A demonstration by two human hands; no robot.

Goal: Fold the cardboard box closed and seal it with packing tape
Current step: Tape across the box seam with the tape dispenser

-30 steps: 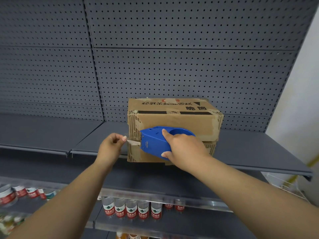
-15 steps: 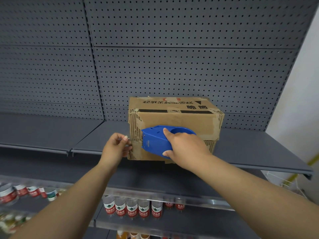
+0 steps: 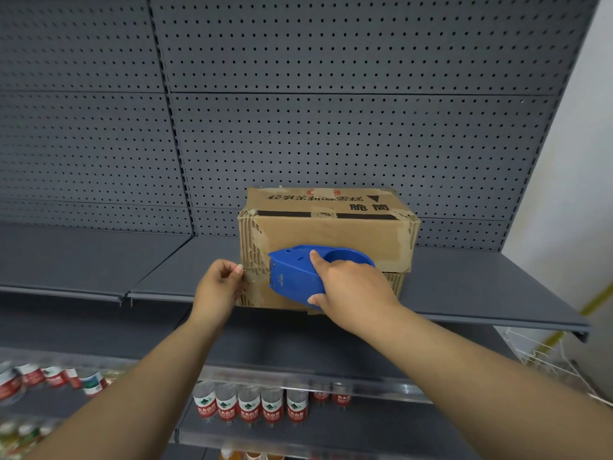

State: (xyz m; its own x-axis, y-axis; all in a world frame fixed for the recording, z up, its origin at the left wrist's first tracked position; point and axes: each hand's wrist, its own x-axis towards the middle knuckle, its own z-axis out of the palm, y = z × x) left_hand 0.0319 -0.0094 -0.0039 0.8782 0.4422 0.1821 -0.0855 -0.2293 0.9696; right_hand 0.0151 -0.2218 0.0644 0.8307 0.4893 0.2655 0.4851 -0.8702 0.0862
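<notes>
A worn brown cardboard box (image 3: 331,232) lies on its side on the grey shelf (image 3: 481,287), its folded flaps facing me. My right hand (image 3: 348,283) grips a blue tape dispenser (image 3: 295,273) held against the front face of the box. My left hand (image 3: 219,287) pinches the end of the tape against the box's left front corner. The tape itself is clear and hard to make out between hand and dispenser.
A grey pegboard wall (image 3: 298,127) stands behind the shelf. Below, a lower shelf holds several water bottles (image 3: 248,406) with red labels and more cans at the left (image 3: 49,380). A white wire rack (image 3: 544,356) sits at the lower right.
My left hand has moved right, bringing the tape end from free air onto the box's left corner. The dispenser and right hand have stayed almost in place.
</notes>
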